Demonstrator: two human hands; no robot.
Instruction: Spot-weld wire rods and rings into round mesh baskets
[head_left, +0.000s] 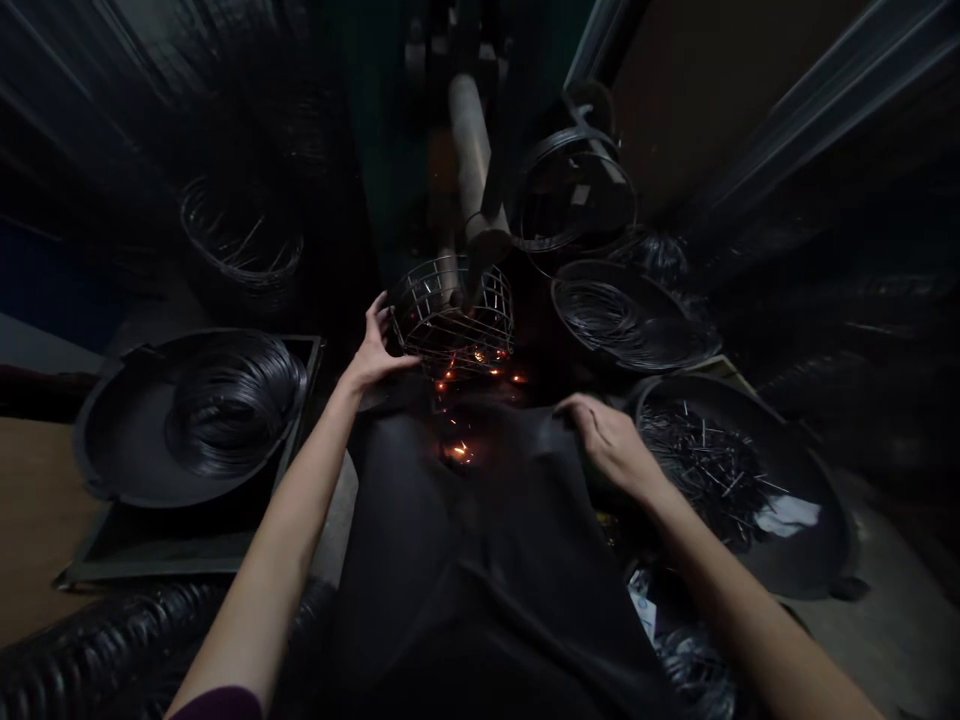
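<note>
A round wire basket (421,318) is tilted below the metal arm of a welding machine (471,150). My left hand (375,352) grips the basket's left rim, with the thumb along the near edge and the fingers around the side. Orange sparks (460,452) fly under the basket and fall onto a dark apron (480,560) over my lap. By the right edge of this apron, my right hand (604,440) is closed and seems to pinch its cloth. The tips of the right fingers are partly hidden in the dark.
On the left, a black pan (124,440) holds wire rings. To the right stand a pan of wire rings (667,335) and a pan (814,520) of short wire pieces with a white scrap (787,515). Wire frames (240,235) stand behind on the left.
</note>
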